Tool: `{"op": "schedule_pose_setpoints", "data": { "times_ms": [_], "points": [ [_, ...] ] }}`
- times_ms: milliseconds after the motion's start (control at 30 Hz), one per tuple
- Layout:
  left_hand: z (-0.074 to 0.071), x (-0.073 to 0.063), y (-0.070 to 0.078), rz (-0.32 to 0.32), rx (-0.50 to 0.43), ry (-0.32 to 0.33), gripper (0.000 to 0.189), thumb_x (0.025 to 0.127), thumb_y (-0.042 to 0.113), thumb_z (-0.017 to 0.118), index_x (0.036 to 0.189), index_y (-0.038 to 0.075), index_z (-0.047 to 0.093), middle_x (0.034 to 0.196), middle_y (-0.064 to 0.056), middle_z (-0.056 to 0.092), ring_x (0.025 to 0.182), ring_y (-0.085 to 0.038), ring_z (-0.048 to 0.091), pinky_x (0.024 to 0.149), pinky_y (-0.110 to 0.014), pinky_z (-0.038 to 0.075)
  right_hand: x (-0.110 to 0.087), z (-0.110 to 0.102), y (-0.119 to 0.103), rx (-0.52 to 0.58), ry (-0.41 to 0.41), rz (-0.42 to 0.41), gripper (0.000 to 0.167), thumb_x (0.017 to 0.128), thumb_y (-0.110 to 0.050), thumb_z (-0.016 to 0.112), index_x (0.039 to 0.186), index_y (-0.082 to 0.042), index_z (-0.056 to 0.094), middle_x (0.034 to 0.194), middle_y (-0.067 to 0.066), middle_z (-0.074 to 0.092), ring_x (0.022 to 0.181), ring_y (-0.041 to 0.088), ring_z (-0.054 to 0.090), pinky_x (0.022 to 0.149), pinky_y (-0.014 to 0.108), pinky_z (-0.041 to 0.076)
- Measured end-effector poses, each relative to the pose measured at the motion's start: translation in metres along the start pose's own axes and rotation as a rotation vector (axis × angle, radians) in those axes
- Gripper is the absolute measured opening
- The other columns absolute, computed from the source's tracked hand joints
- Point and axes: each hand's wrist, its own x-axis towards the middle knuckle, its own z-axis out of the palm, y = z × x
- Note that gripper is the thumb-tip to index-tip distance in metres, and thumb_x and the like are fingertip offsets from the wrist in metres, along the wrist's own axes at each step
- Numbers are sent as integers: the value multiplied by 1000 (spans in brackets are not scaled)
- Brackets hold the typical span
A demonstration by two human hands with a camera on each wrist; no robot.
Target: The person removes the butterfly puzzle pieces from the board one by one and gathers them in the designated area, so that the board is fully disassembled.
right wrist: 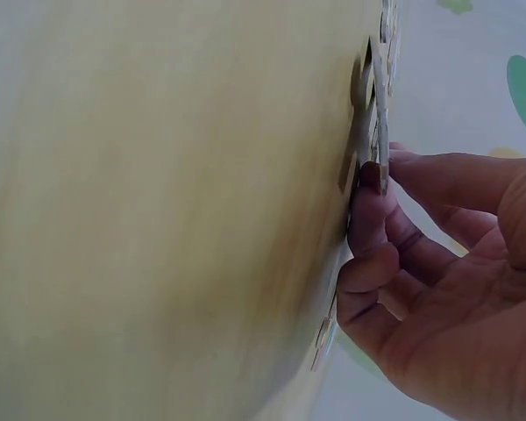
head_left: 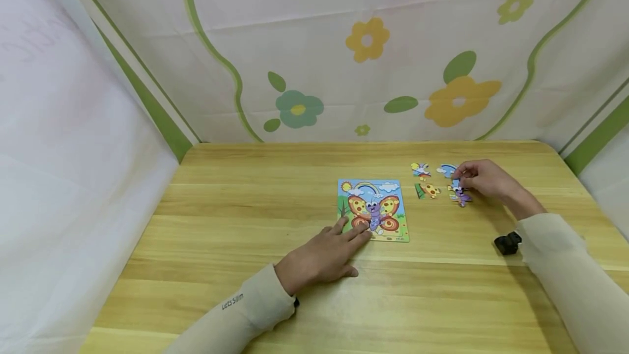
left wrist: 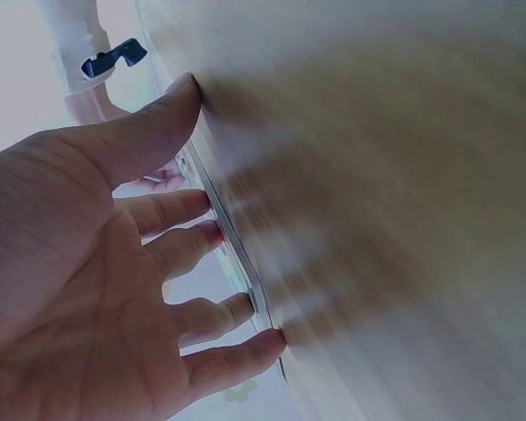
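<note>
Butterfly puzzle board (head_left: 374, 207) is lying flat on the desk (head_left: 221, 234), with loose puzzle pieces (head_left: 429, 190) lying between its 2 and 3 o'clock, apart from its edge. The left hand (head_left: 327, 253) is resting at the board's 8 o'clock, its fingers extending over the lower corner and gripping nothing; this light contact is probably steadying the board against sliding. The right hand (head_left: 486, 182), standing near 3 o'clock, is pinching one puzzle piece (right wrist: 382, 123) between thumb and fingertip. The right wrist view is showing this part nearly edge-on, apparently just clear of the desk; the pinch is suiting a thin, flat part, as it is presumably leaving most of the face uncovered. Loose parts in sight are lying print side up, their spacing seemingly allowing separate pickup.
</note>
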Motion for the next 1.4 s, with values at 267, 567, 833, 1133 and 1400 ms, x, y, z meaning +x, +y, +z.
{"op": "schedule_pose_setpoints", "data": {
  "times_ms": [267, 567, 833, 1133, 1400],
  "points": [
    [0, 0, 0, -2, -20, 3, 81, 102, 45, 64, 169, 24, 24, 177, 3, 20, 163, -37, 19, 124, -52, 38, -4, 1, -5, -56, 7, 1, 21, 101, 4, 56, 117, 9, 69, 103, 20, 69, 83, 15, 54, 66, 26, 46],
    [-1, -1, 1, -12, -34, -9, 80, 102, 45, 64, 168, 25, 24, 177, 4, 20, 163, -37, 18, 124, -53, 37, -6, 3, -6, -89, 39, 6, 20, 101, 1, 57, 115, 5, 70, 105, 21, 69, 86, 20, 55, 67, 28, 44],
    [-1, -1, 1, -11, -21, -10, 80, 102, 45, 63, 169, 25, 23, 177, 4, 18, 163, -37, 18, 125, -52, 37, -12, 0, -9, -79, 14, 26, 22, 95, 2, 60, 116, 4, 68, 94, 13, 64, 80, 18, 54, 65, 28, 43],
    [-2, -1, 2, -18, -39, -16, 80, 102, 45, 64, 169, 26, 23, 177, 5, 18, 163, -36, 17, 125, -53, 36, -11, 2, -7, -86, 18, -1, 23, 93, 4, 63, 115, 6, 68, 87, 10, 62, 72, 13, 50, 64, 27, 41],
    [-1, 0, 2, -11, 23, 5, 81, 101, 48, 64, 168, 25, 26, 176, 4, 22, 162, -36, 22, 123, -53, 39, -14, 3, -20, -69, 15, 19, 22, 95, -1, 63, 116, 4, 68, 93, 11, 62, 78, 16, 51, 63, 29, 43]
  ]
}}
